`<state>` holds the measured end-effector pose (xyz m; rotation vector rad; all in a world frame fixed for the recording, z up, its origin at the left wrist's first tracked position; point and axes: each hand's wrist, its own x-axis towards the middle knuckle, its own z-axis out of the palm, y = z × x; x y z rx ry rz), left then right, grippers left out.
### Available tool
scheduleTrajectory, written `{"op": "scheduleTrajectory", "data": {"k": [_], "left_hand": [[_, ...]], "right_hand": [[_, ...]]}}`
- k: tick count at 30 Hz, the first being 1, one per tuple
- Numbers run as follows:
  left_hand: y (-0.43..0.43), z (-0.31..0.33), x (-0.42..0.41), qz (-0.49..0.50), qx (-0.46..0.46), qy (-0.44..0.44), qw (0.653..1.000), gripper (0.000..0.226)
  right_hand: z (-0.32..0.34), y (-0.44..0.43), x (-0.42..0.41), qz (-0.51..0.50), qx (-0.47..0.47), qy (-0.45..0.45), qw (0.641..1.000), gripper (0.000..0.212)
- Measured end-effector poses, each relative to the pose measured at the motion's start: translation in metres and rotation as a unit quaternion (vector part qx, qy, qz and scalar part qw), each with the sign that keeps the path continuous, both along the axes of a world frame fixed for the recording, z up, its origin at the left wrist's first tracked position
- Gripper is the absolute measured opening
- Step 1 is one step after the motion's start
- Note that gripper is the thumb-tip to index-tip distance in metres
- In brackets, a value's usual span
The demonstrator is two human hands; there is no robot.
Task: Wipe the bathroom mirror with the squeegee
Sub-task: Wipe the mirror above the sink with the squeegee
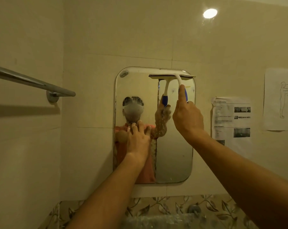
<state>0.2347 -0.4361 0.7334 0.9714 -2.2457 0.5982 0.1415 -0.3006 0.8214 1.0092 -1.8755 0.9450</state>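
The rounded bathroom mirror (174, 146) hangs on the tiled wall, its left half fogged and streaked. A white squeegee (176, 76) with a blue handle has its blade lying across the mirror's top right edge. My right hand (187, 114) grips the blue handle from below, thumb stretched up along it. Spread, straight fingers of my left hand (138, 139) press flat on the glass at the mirror's left middle. The glass reflects the squeegee and a person in an orange top.
A chrome towel bar (32, 81) juts from the left wall at mirror height. Printed paper sheets (231, 119) and a figure drawing (281, 100) are taped on the wall to the right. A leaf-patterned tile band (156, 207) runs below the mirror.
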Motion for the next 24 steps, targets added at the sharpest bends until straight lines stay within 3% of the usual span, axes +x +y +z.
{"op": "scheduleTrajectory", "data": {"k": [16,21,24], "left_hand": [[0.000,0.000,0.004,-0.004,0.003,-0.017,1.000,0.103],[0.002,0.003,0.009,-0.008,0.020,-0.036,0.999,0.116],[0.002,0.006,0.011,-0.018,0.029,-0.031,0.999,0.109]], "right_hand": [[-0.124,0.019,0.005,-0.005,0.055,-0.046,0.997,0.079],[-0.125,0.031,0.010,0.018,0.057,-0.037,0.998,0.074],[-0.103,0.035,0.012,0.040,0.031,-0.013,0.999,0.066]]}}
